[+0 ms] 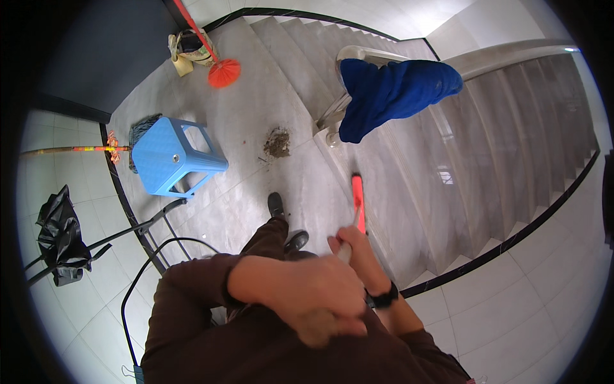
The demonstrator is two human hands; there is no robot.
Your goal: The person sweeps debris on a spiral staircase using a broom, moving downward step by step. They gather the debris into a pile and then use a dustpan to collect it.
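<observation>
Both hands grip the handle of a broom (358, 197) with a narrow red head and dark bristles. My left hand (319, 288) is wrapped around the upper end of the handle, close to my chest, and looks blurred. Lower on the handle, my right hand (352, 240) holds the shaft; a black band circles that wrist. The broom head is over the grey floor beside the edge of the descending stairs (431, 177). A pile of brown dirt and debris (278, 142) lies on the landing floor (240, 120), ahead of my shoes.
To the left stands a blue plastic stool (165, 153) with a mop (76, 149) behind it. A red broom (224, 72) and a bag (192, 48) are near the dark door. Blue cloth (398, 93) drapes the railing. A black plastic bag (62, 240) hangs on a metal frame.
</observation>
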